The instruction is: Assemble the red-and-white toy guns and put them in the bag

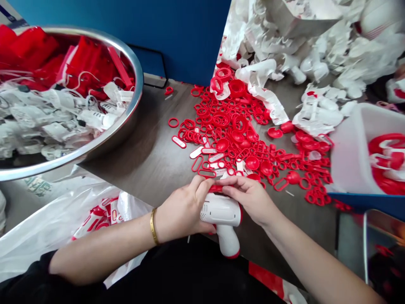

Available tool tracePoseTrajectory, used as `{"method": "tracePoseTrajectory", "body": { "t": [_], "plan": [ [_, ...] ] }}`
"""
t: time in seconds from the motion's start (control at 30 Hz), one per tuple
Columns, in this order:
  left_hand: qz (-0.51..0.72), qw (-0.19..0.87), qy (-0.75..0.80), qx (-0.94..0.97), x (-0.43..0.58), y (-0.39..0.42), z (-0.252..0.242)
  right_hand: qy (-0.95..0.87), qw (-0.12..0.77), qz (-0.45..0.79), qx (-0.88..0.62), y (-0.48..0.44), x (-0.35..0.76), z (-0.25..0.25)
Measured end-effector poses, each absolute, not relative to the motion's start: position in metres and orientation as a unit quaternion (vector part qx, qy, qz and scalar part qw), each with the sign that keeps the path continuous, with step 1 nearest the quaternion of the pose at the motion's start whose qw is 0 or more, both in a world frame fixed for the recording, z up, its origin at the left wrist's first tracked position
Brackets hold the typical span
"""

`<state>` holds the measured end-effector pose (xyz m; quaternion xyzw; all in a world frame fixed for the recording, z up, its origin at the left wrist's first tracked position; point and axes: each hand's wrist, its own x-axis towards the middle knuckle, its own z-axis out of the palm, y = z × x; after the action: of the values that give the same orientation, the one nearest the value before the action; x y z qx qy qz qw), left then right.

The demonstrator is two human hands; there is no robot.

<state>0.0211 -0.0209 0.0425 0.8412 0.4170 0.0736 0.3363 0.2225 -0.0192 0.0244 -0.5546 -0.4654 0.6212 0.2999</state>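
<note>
A white gun-shaped plastic toy (221, 210) with a stubby handle and red trim is held above my lap, its handle pointing down. My left hand (186, 207) wraps round its left end, thumb below and fingers on top. Along the toy's upper side lies a red plastic piece (216, 188), partly covered by fingers. My right hand (249, 196) pinches the right end of that piece, its fingertips close to those of the left. Just beyond both hands spreads a pile of red plastic rings and small parts (221, 120) on the dark table (152, 139).
A large metal basin (137, 90) at left holds red and white parts. Below it is a clear plastic bag (47, 228) containing red-and-white pieces. White plastic shells (316, 67) are heaped at the back right. A translucent bin (348, 147) with red parts stands at right.
</note>
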Motion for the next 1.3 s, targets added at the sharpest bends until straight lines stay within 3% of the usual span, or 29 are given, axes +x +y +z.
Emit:
{"method": "tracePoseTrajectory", "body": {
  "t": [0.1, 0.3, 0.43, 0.57, 0.63, 0.77, 0.87, 0.93, 1.0, 1.07, 1.2, 1.3],
  "plan": [
    [0.061, 0.331, 0.416, 0.845, 0.021, -0.020, 0.043, -0.529, 0.244, 0.580, -0.569, -0.021, 0.219, 0.031],
    [0.045, 0.309, 0.389, 0.867, 0.020, -0.019, 0.043, -0.772, 0.149, 0.340, -0.516, -0.036, 0.229, 0.040],
    [0.065, 0.301, 0.392, 0.867, 0.020, -0.014, 0.042, -0.802, 0.124, 0.318, -0.491, -0.037, 0.236, 0.039],
    [0.058, 0.278, 0.392, 0.875, 0.024, -0.009, 0.043, -0.798, 0.179, 0.330, -0.471, 0.002, 0.222, 0.042],
    [0.055, 0.284, 0.379, 0.879, 0.025, -0.005, 0.045, -0.786, 0.182, 0.280, -0.521, 0.036, 0.207, 0.042],
    [0.104, 0.314, 0.405, 0.852, 0.016, 0.010, 0.052, -0.808, 0.073, 0.179, -0.556, 0.093, 0.186, 0.037],
    [0.184, 0.303, 0.472, 0.807, 0.007, 0.026, 0.056, -0.786, 0.167, 0.240, -0.545, 0.091, 0.190, 0.039],
    [0.235, 0.294, 0.487, 0.789, 0.008, 0.035, 0.058, -0.694, 0.283, 0.366, -0.551, 0.070, 0.199, 0.045],
    [0.255, 0.296, 0.460, 0.798, 0.016, 0.040, 0.059, -0.578, 0.331, 0.514, -0.541, 0.044, 0.210, 0.054],
    [0.237, 0.317, 0.406, 0.824, 0.027, 0.040, 0.062, -0.531, 0.319, 0.581, -0.527, 0.018, 0.222, 0.065],
    [0.171, 0.364, 0.298, 0.866, 0.035, 0.024, 0.071, -0.584, 0.304, 0.511, -0.553, -0.017, 0.246, 0.079],
    [0.149, 0.329, 0.279, 0.890, 0.029, 0.008, 0.068, -0.602, 0.241, 0.486, -0.586, -0.034, 0.255, 0.076]
  ]
}}
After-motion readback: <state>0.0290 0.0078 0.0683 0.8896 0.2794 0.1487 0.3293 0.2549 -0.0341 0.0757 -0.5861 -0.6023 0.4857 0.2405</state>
